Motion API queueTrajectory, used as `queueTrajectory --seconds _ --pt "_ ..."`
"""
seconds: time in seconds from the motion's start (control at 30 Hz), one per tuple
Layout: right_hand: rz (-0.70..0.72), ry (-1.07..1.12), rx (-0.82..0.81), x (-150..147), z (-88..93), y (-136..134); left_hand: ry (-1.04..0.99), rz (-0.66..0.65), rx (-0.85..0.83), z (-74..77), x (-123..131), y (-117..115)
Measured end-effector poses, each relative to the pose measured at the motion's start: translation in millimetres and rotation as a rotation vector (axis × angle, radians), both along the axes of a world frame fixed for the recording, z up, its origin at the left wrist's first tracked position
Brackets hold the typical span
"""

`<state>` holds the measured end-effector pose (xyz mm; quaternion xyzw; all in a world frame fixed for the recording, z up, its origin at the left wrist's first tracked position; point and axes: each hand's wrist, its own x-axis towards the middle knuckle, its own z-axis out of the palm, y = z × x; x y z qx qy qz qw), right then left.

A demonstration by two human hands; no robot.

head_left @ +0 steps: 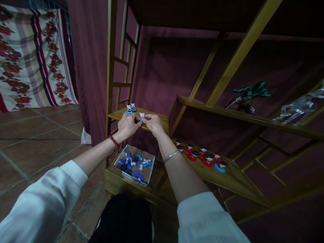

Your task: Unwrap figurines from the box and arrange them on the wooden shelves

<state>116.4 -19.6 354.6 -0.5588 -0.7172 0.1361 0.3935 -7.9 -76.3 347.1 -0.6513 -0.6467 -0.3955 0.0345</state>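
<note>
A small white cat-like figurine point(142, 115) on a purple base is at the front edge of the small upper shelf point(162, 122). My right hand point(153, 123) pinches it from the right. My left hand point(128, 126) closes in from the left, its thumb and fingertips at the base; the fingers are partly hidden. Just behind my left hand stand two similar figurines point(131, 107) with a blue base showing. Below my hands, a shallow open box point(150, 173) holds several loose figurines and purple, blue and black round bases.
Several dark-haired figurines point(208, 160) on red and blue bases stand on the lower right shelf point(238, 182). A green figure point(249, 96) and a clear figure point(296, 106) occupy the higher right shelf. Wooden lattice posts point(111, 67) rise at left, beside a curtain point(88, 60).
</note>
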Motion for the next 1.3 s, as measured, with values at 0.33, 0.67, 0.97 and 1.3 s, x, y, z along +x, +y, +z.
queueTrajectory --seconds 0.33,0.67,0.97,1.3 --pt "-0.006 0.037 0.020 -1 -0.4 4 0.010 -0.006 -0.024 1.9 -3 7" --pt "-0.021 0.002 0.040 0 -2.5 6 -0.003 -0.012 -0.015 3.1 -3 9" --pt "-0.058 -0.073 0.043 -1 2.0 -2 0.014 -0.015 0.023 -0.6 -2 12" --pt "-0.004 -0.016 0.049 1 -2.5 5 0.005 -0.019 -0.025 3.1 -2 10"
